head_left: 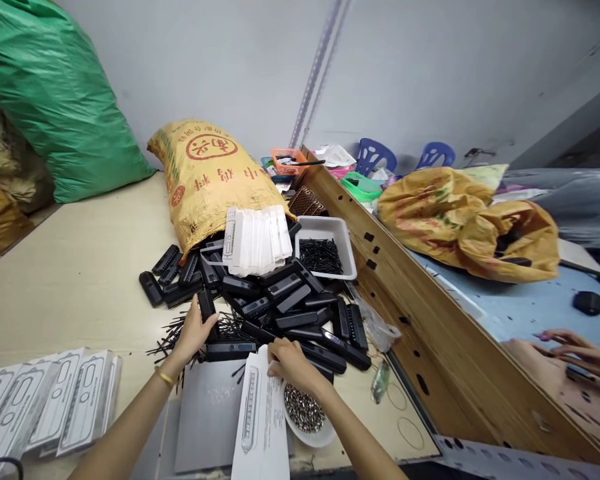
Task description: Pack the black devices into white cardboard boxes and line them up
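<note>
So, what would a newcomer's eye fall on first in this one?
Probably the large yellow sack with red lettering, lying at the back of the table, along with the bulging green sack at upper left. Next comes the heap of black pieces mid-table. At its near edge, the left hand grips a black piece and the right hand a printed white carton.

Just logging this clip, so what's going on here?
The left hand grips a black case at the edge of a pile. The right hand holds the far end of a white printed box, beside a bowl of small metal parts. More printed boxes sit at the left; another person's hand shows beyond the wooden board.
</note>
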Demonstrator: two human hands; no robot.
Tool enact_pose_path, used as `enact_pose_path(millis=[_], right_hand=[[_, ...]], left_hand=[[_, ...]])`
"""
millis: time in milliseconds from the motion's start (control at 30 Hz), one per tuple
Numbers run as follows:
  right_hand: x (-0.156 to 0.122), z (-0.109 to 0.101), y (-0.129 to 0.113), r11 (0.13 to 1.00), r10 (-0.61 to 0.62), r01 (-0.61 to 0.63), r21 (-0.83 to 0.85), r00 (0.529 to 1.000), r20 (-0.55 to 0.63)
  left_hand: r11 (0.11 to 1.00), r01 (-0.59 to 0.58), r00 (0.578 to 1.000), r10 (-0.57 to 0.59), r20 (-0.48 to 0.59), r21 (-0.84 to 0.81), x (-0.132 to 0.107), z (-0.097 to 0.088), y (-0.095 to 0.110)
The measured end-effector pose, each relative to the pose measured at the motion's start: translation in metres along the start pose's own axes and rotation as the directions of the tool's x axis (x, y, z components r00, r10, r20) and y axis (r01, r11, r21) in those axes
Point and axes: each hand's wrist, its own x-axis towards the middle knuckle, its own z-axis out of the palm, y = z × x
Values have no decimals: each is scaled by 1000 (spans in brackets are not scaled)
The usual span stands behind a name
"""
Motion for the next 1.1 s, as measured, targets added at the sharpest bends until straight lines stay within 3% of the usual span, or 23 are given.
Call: enact_pose_path(millis=[33,100,133,200,233,267,333,367,467,567,633,700,800,867,967,1100], right_hand=[[2,-4,-1,1000,-13,13,17,1000,-20],[6,-14,-4,995,-49,58,84,993,-105],[9,-18,-6,983,-79,104,151,983,-164],[14,-25,-7,896,-154,245,371,954,-257],[15,-27,-7,801,-195,318,507,940,-282],[15,-28,-7,684,-232,370,628,927,-294],[14,-27,-8,487,-264,403,775,913,-310],[13,-24,-10,441,-232,408,799,912,-337],[8,-5,-24,498,25,372,783,897,-441],[4,24,-44,516,220,223,827,899,-379],[4,42,-56,489,255,165,856,912,-322],[5,54,-64,498,284,174,849,893,-350],[8,59,-73,506,316,239,829,843,-436],[12,57,-77,473,298,282,835,840,-453],[21,54,-79,354,272,275,894,884,-380],[33,54,-81,132,314,208,969,918,-240]], left_hand=[[1000,6,999,-7,32,7,-9,1,5],[993,101,970,-83,228,-67,-32,6,16],[968,205,917,-140,373,-141,-45,11,20],[802,508,731,-208,650,-313,-67,22,25],[685,625,653,-194,733,-376,-75,27,26],[585,688,621,-168,766,-430,-81,31,26],[520,680,658,-124,742,-516,-87,35,26],[528,653,684,-102,722,-543,-87,36,26],[578,551,761,-52,647,-601,-83,33,29],[659,467,812,-56,580,-590,-77,30,30],[720,420,839,-78,538,-552,-76,30,28],[763,381,866,-96,491,-522,-75,30,24],[801,355,894,-140,425,-483,-74,28,20],[817,354,905,-178,385,-456,-73,26,20],[881,302,932,-193,307,-364,-73,24,20],[985,117,977,-91,191,-129,-73,21,19]])
